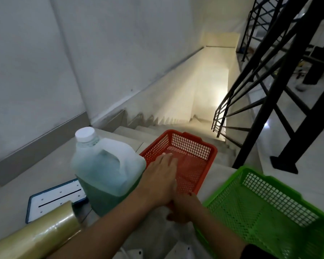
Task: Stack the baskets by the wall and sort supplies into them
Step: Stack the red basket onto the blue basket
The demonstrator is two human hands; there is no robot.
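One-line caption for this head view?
At the stair top, both hands hold the red basket between jug and green basket.

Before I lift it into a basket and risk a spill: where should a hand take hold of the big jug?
Probably by the moulded handle loop of the jug, coming from above on the red basket side. It stands upright, capped, and heavy with green liquid.

Two mesh baskets sit on the landing: one red basket (191,161) and one green basket (266,208). There is one plastic jug (105,171) of green liquid with a white cap, one roll of clear film (36,234), and one flat white panel (52,199) with a blue edge. Two hands show, the left hand (161,176) and the right hand (183,208).
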